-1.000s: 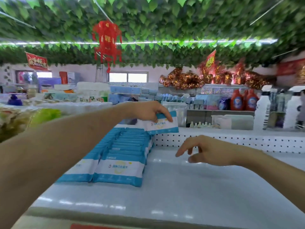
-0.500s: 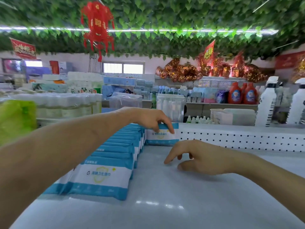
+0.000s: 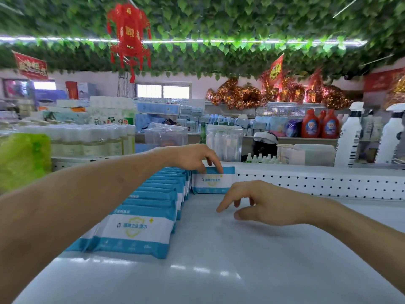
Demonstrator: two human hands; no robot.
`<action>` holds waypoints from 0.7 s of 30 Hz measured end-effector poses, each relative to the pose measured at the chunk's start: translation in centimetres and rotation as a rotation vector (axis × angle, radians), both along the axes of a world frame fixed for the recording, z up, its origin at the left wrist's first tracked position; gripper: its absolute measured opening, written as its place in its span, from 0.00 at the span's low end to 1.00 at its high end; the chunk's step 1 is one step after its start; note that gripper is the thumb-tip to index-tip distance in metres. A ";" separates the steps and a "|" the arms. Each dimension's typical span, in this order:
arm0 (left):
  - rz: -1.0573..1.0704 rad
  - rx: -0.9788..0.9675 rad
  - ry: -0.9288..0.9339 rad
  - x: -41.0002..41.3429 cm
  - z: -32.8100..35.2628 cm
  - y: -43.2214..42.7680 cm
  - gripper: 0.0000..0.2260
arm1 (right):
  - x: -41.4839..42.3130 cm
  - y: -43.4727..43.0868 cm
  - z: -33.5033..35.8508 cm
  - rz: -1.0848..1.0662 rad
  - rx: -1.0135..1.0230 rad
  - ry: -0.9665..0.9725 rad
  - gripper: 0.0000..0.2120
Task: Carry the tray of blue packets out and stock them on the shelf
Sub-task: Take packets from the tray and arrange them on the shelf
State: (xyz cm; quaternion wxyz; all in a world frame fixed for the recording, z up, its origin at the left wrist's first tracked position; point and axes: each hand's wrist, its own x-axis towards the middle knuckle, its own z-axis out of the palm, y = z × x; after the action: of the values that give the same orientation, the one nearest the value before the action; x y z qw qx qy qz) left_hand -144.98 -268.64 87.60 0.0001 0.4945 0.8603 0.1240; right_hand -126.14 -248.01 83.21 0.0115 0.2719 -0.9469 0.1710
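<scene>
Rows of flat blue-and-white plastic packets [image 3: 140,229] are lying at the left of the glossy white shelf [image 3: 219,270]. The left hand [image 3: 192,159] is resting fingertips on the top edge of one upright packet [image 3: 213,182] against the perforated white rail [image 3: 317,185]; its thumb is hidden, so the grip cannot be told. The right hand [image 3: 263,202] is hovering loosely curled, empty. Released early, the packet is likely risking tipping forward on that slick surface, under green leaves [image 3: 241,23]

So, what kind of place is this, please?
Most likely a small shop or supermarket: blue packets lined on a white shelf, red detergent bottles on racks behind, a red lantern overhead.
</scene>
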 end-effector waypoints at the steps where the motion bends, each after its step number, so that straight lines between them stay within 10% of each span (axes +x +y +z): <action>1: 0.009 0.011 -0.003 0.3 0.1 -0.5 0.21 | 0.1 -0.2 0.2 0.005 -0.005 0.004 0.15; 12: 0.287 0.090 0.093 8.7 3.0 -16.0 0.19 | -0.9 -12.8 5.0 0.221 0.049 0.161 0.13; 21: 0.923 0.134 0.175 25.1 3.0 -39.7 0.17 | 1.1 -35.7 6.9 0.636 0.016 0.287 0.14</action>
State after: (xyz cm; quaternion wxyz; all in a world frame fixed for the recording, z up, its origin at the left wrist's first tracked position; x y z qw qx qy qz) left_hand -119.88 -308.35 90.64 -0.1594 0.0679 0.9770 0.1243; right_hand -125.04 -283.75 90.07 0.0884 0.5747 -0.8049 0.1186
